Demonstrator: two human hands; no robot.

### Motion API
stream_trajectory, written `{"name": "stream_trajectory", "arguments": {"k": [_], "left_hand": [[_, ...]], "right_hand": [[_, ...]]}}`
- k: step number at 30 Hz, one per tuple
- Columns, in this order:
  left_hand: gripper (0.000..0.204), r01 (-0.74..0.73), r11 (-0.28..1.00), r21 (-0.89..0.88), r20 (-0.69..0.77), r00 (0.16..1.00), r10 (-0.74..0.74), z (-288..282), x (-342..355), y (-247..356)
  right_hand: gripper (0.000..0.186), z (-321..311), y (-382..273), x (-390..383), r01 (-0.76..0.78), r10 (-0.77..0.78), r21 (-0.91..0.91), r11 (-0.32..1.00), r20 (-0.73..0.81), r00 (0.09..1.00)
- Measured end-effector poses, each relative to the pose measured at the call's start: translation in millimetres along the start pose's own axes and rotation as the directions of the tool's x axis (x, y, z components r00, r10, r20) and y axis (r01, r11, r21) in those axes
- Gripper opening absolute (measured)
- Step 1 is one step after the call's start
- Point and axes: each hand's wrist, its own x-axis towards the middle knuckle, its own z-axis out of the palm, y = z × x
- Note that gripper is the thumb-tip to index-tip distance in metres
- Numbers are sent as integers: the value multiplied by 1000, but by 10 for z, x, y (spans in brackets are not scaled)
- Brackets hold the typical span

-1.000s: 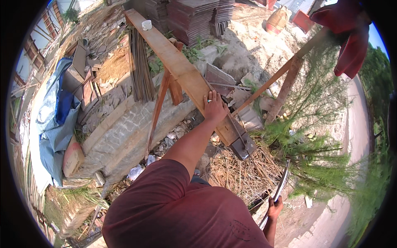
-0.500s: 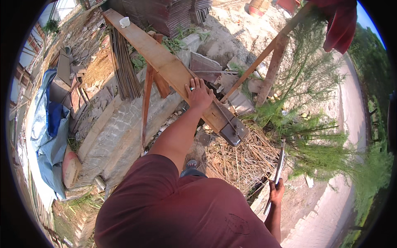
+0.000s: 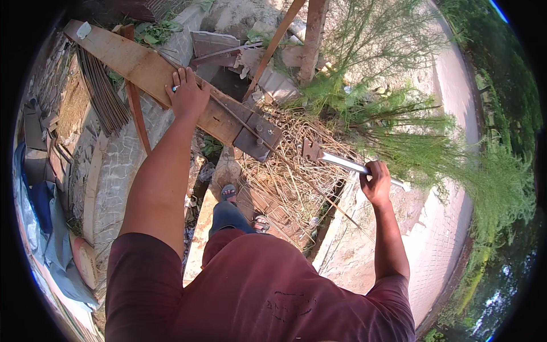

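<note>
My left hand point(image 3: 188, 97) lies on a long wooden plank point(image 3: 137, 60), its fingers spread over a thin metal rod point(image 3: 310, 182). That rod runs along the plank, crosses a dark metal plate point(image 3: 257, 137) with bolt-like pegs at the near end, and sticks out past it to the lower right. How firmly my left hand presses the rod is hidden. To the right, my right hand point(image 3: 376, 182) is closed round the silver handle of a bar-shaped bending tool point(image 3: 345, 162). The tool's rusty, notched head points at the plank's end, apart from the plate.
Wooden legs point(image 3: 137, 117) prop the plank. A bundle of rods point(image 3: 102, 85) lies to the left, near a blue tarpaulin point(image 3: 57, 228). Scattered bent metal pieces point(image 3: 285, 211) cover the ground below. A feathery green bush point(image 3: 393, 125) spreads on the right beside a paved path point(image 3: 450, 228).
My right hand has raised the bending tool, and its head has swung toward the plank's end. My left hand stays on the plank. The whole view has shifted, placing the plank farther left.
</note>
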Motion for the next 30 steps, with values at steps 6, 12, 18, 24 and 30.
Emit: {"name": "stream_trajectory", "arguments": {"k": [6, 12, 18, 24, 30], "left_hand": [[68, 8, 1000, 4, -34, 999, -8, 27, 17, -37], [65, -24, 999, 27, -110, 994, 27, 118, 8, -20], [66, -11, 1000, 11, -94, 995, 12, 99, 20, -66], [64, -7, 999, 35, -124, 992, 11, 113, 12, -42], [65, -3, 1000, 9, -106, 994, 4, 96, -5, -41]], "right_hand": [[16, 320, 33, 469, -233, 200, 4, 972, 498, 844], [20, 524, 38, 825, -83, 18, 160, 984, 376, 927], [24, 919, 78, 1299, 303, -302, 25, 953, 196, 933], [22, 943, 34, 1795, 482, -508, 167, 860, 204, 837], [5, 976, -4, 2035, 544, -556, 134, 828, 316, 769]]}}
